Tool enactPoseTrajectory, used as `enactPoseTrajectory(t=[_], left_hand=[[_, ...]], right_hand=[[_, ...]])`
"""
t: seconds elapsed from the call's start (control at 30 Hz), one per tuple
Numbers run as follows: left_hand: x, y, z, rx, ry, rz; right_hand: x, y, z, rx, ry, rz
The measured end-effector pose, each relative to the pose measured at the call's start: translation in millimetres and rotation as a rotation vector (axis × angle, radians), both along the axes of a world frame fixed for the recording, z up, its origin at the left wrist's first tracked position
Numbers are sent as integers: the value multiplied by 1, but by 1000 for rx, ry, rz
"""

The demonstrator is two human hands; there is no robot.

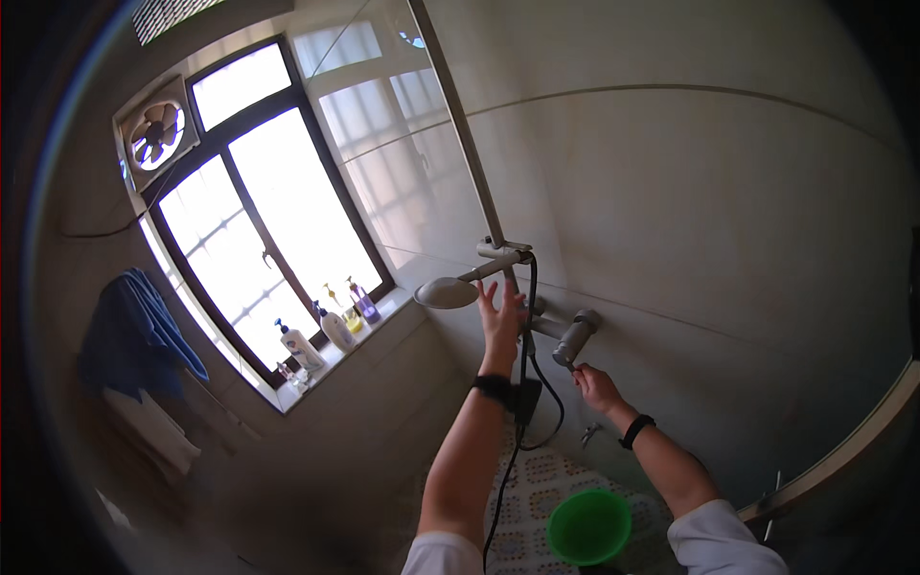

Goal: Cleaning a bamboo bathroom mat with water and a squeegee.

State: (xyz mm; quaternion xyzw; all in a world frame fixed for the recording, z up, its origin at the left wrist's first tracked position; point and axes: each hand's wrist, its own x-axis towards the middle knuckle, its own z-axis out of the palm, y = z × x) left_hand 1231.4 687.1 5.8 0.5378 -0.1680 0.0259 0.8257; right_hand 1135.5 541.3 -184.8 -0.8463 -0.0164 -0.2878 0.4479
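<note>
A hand shower head (447,293) rests in its holder (503,249) on the metal riser rail (463,129). My left hand (501,310), fingers spread, is raised just below the shower's handle; whether its fingertips touch the handle or the rail behind is unclear. My right hand (595,384) has its fingers on the small lever of the wall-mounted mixer tap (576,338). A dark shower hose (533,302) hangs down from the holder, beside my left hand. Both wrists wear black bands, and a dark box hangs by the left one.
Several pump bottles (336,327) stand on the windowsill (388,309) at the left. A blue towel (144,330) hangs further left, beneath an extractor fan (156,133). On the patterned floor mat (517,532) sits a green basin (589,527); a small tap (590,434) juts from the wall above it.
</note>
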Motion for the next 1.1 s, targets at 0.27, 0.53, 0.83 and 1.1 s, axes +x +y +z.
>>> enactPoseTrajectory(t=[0.27, 0.53, 0.83, 1.1], left_hand=[[47, -38, 36, -219, -139, 104], [-4, -2, 29, -280, -226, -50], [-113, 130, -93, -450, 255, 59], [-331, 285, -347, -552, 771, 698]], right_hand=[[9, -2, 0, 220, 25, 98], [0, -6, -6, 345, 89, 62], [-1, -1, -28, 478, 190, 199], [25, 12, -6, 872, 259, 336]])
